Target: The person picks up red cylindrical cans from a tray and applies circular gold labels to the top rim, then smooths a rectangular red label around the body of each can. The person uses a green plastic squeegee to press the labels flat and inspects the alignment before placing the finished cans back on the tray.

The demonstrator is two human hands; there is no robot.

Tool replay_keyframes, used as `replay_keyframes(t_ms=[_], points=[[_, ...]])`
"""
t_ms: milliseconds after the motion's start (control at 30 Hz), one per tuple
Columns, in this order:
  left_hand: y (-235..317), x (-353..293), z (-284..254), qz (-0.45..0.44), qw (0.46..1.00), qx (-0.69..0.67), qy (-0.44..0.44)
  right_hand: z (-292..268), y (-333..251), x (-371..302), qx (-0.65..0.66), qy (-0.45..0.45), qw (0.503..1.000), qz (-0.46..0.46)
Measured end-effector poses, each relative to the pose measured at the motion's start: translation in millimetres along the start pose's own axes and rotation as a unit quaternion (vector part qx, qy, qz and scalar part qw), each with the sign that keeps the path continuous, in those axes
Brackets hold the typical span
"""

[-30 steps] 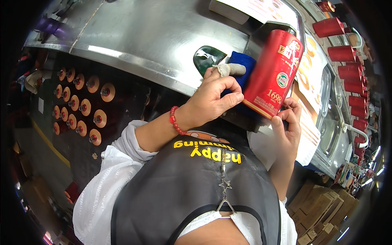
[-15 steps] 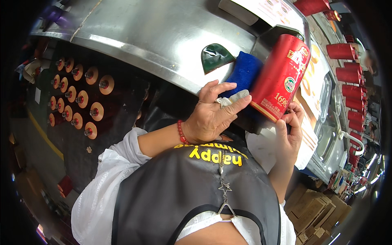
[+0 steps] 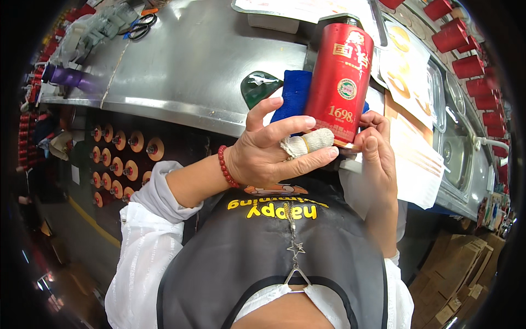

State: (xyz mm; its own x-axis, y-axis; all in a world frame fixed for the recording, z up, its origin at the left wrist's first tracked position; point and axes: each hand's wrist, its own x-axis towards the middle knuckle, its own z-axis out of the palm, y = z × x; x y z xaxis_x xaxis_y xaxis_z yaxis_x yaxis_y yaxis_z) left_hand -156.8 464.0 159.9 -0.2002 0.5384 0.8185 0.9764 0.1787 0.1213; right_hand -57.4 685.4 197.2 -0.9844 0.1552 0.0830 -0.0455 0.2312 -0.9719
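Observation:
A red bottle-like container with gold and white print lies slanting across the worktop, its base toward me. Thumb and fingers of my right hand grip its lower right corner. My left hand is open at the lower left of the base, fingers stretched apart. White knitted cloth, bound with a yellow band, wraps one of its fingers. Whether those fingertips press on the container, I cannot tell. Beneath and left of the container is a blue cloth. A shiny dark green piece lies beside that cloth.
Printed sheets lie right of the container, before a metal sink. Rows of red containers stand far right. Lower left, several upright bottles show peach discs. Scissors lie far left on the metal worktop. Cardboard is stacked lower right.
The view has shifted. The red container appears further left and more upright, with my right hand still gripping its base. My left hand's wrapped finger has come closer to the container's lower edge.

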Motion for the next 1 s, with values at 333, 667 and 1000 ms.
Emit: replay_keyframes(t_ms=[333,667,1000], points=[[-10.0,24.6,28.0,-0.141,0.957,-0.255,-0.006,-17.2,1.3,1.6,-0.064,-0.044,0.996,-0.043],[-8.6,18.1,7.4,0.111,0.991,-0.064,-0.036,-44.4,-3.5,-2.3,0.030,-0.113,0.992,0.040],[-9.5,23.2,30.3,-0.069,0.974,-0.214,-0.036,-45.9,2.3,-0.9,0.001,-0.125,0.992,0.017]])
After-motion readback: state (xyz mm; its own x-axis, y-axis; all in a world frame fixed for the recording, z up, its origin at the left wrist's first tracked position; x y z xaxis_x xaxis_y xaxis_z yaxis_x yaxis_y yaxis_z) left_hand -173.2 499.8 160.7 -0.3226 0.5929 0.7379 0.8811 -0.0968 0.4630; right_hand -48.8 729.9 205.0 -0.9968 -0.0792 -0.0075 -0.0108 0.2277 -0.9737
